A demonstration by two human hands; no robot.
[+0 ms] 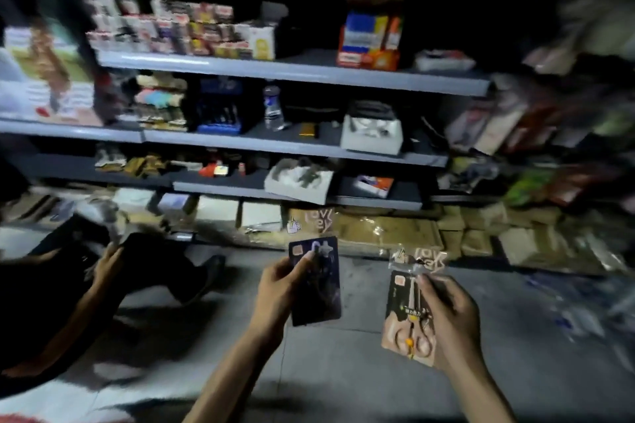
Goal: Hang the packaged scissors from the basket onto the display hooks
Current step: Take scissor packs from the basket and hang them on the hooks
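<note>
The left hand (280, 285) pinches a dark scissors pack (318, 280), and the right hand (450, 316) pinches a tan scissors pack (407, 323).

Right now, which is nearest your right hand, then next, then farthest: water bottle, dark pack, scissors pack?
1. Scissors pack: held in the right hand.
2. Dark pack: in the left hand.
3. Water bottle: up on a shelf.

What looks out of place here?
A white box sits askew, jutting over the lower shelf edge. A water bottle stands among stock one shelf up. The left hand grips a dark pack, the right hand a scissors pack.
</note>
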